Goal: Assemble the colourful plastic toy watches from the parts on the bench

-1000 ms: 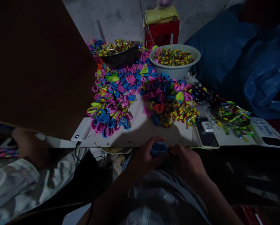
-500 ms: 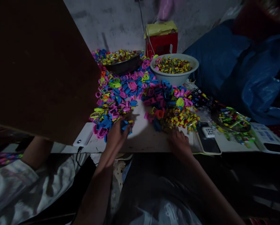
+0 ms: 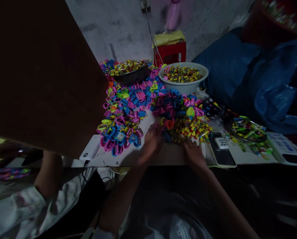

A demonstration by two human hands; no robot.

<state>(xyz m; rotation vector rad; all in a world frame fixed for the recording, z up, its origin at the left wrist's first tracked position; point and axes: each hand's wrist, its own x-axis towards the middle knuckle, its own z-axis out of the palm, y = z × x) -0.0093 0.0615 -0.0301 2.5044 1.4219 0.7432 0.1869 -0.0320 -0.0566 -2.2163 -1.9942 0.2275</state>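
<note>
My left hand (image 3: 150,143) lies on the white table (image 3: 140,154), fingers stretched toward the near edge of a heap of pink and blue plastic clips (image 3: 172,106). An orange clip (image 3: 169,124) sits just past its fingertips. My right hand (image 3: 193,153) rests at the table's front edge, its fingertips in a pile of small yellow and red pieces (image 3: 191,127); the dim light hides its fingers. A second heap of finished-looking coloured clips (image 3: 120,127) lies to the left of my left hand.
A white bowl (image 3: 203,72) and a metal bowl (image 3: 130,77) of small pieces stand at the back, with a red box (image 3: 169,53) behind. A brown board (image 3: 38,73) blocks the left. Another person's arm (image 3: 48,172) is at lower left. A blue bag (image 3: 250,76) fills the right.
Both hands came up from my lap, where they held a blue clip. My left hand set it on the left heap, then moved right to the middle heap. My right hand reached the small pieces.
</note>
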